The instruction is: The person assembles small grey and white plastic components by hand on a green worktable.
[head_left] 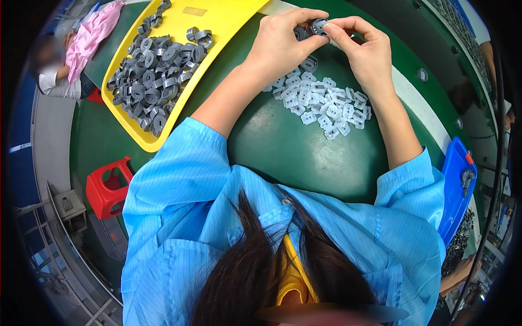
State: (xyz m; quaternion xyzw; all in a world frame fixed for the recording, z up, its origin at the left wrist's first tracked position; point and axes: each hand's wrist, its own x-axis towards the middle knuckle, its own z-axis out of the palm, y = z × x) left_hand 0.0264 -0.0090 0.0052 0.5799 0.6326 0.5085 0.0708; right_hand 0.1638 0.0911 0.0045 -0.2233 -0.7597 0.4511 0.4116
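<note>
Up at the far edge of the green table, my left hand (285, 41) and my right hand (363, 50) come together on a small grey plastic ring (318, 27). Thumbs and fingertips of both hands pinch it from either side. Fingers cover part of it, so I cannot make out what sits inside. Just below my hands, a heap of pale translucent plastic clips (321, 100) lies loose on the table. To the left of my left forearm is a yellow tray (228, 24) holding a pile of grey plastic rings (155, 76).
A blue tray (450, 182) with a few grey pieces stands right of my right elbow. A red stool (107, 187) is at the left. Someone with pink cloth (97, 37) sits far left; another person's hand (465, 269) is by a dark heap (461, 242) at lower right.
</note>
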